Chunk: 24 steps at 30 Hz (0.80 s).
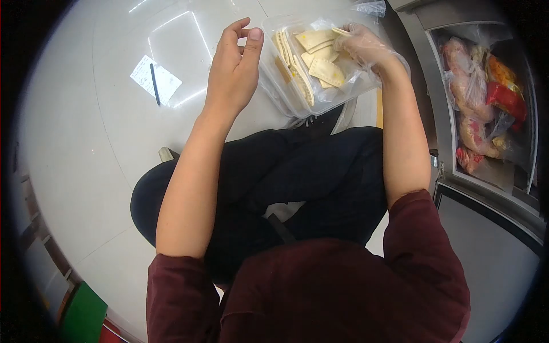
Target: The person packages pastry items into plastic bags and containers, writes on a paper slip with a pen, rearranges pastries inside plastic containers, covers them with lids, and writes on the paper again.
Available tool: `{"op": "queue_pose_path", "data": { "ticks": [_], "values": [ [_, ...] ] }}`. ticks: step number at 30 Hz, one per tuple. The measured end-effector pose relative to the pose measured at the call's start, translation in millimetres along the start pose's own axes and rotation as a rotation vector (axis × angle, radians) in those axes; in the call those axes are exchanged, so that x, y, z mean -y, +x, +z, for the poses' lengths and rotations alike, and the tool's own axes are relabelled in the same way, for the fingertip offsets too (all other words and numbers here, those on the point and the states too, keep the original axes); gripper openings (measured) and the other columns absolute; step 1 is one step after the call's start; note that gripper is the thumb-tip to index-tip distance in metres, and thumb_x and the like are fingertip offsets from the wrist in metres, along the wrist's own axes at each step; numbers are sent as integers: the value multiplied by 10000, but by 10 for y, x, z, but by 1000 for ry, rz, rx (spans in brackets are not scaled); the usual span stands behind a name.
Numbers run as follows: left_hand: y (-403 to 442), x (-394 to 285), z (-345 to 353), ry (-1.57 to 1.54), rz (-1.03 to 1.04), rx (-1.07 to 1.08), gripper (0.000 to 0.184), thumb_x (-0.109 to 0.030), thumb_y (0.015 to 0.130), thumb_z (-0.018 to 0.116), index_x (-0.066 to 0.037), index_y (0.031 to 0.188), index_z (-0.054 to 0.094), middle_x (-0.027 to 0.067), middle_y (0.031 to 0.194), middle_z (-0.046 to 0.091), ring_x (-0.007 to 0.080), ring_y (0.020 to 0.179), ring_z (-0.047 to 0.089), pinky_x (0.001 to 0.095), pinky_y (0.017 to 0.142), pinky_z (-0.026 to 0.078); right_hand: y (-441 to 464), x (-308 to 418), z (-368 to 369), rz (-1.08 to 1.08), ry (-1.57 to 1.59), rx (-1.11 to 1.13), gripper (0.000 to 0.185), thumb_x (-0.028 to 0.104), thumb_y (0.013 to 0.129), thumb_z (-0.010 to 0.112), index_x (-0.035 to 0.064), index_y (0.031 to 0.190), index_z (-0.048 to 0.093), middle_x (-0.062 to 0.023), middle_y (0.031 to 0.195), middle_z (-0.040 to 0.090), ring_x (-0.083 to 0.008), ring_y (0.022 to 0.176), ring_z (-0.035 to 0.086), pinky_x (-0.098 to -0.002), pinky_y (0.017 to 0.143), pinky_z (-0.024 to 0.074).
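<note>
Fingers point(350, 43) in a crinkled clear glove point(370, 48) hold a pale, flat slice point(341, 32).

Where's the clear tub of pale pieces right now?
In the head view, the clear tub is at the top, right of centre, beyond the person's knees, between the left hand and the plastic-gloved right hand.

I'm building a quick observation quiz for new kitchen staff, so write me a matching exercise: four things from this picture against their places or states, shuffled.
Things:
1. left hand
2. right hand
3. dark pen
4. pale flat pieces

Places or states:
A. lying on white paper
B. gloved in clear plastic
C. lying inside a translucent container
D. bare, holding nothing

Pairs: 1-D, 2-B, 3-A, 4-C
</note>
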<state>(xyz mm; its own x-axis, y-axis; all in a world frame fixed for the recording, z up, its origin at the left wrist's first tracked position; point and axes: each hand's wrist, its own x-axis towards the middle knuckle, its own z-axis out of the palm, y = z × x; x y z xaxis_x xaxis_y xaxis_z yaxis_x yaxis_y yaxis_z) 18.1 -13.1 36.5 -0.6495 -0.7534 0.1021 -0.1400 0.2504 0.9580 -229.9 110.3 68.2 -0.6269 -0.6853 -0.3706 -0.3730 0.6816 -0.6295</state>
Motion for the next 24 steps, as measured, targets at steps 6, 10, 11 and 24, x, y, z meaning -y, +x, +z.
{"op": "queue_pose_path", "data": {
  "ticks": [6, 10, 11, 24],
  "values": [
    [12, 15, -20, 1, 14, -11, 671, -556, 1069, 400, -16, 1463, 447, 223, 1378, 597, 270, 1142, 656, 385, 1007, 485, -192, 224, -145, 84, 45, 113, 405, 208, 790, 705, 31, 1154, 689, -6, 698, 578, -92, 575, 486, -272, 529, 378],
    [15, 39, -29, 7, 21, -19, 664, -550, 1071, 397, -16, 1461, 450, 224, 1381, 594, 267, 1146, 653, 386, 1011, 484, -158, 157, -132, 90, 74, 40, 310, 216, 797, 705, 31, 1046, 703, -1, 663, 537, -102, 558, 461, -282, 515, 360],
    [12, 40, -25, 7, 22, -20, 662, -549, 1072, 397, -16, 1461, 451, 224, 1382, 593, 265, 1147, 652, 384, 1011, 484, -173, 146, -117, 76, 102, 12, 290, 221, 791, 703, 20, 999, 713, -10, 679, 550, -116, 569, 470, -298, 522, 369],
    [18, 10, 56, 79, 69, -26, 619, -513, 1059, 459, -6, 1412, 507, 209, 1374, 559, 289, 1184, 598, 395, 1025, 465, -156, 2, -197, 83, 154, 119, 188, 230, 821, 696, 53, 865, 650, -13, 680, 543, -116, 611, 508, -276, 547, 376]
  ]
}}
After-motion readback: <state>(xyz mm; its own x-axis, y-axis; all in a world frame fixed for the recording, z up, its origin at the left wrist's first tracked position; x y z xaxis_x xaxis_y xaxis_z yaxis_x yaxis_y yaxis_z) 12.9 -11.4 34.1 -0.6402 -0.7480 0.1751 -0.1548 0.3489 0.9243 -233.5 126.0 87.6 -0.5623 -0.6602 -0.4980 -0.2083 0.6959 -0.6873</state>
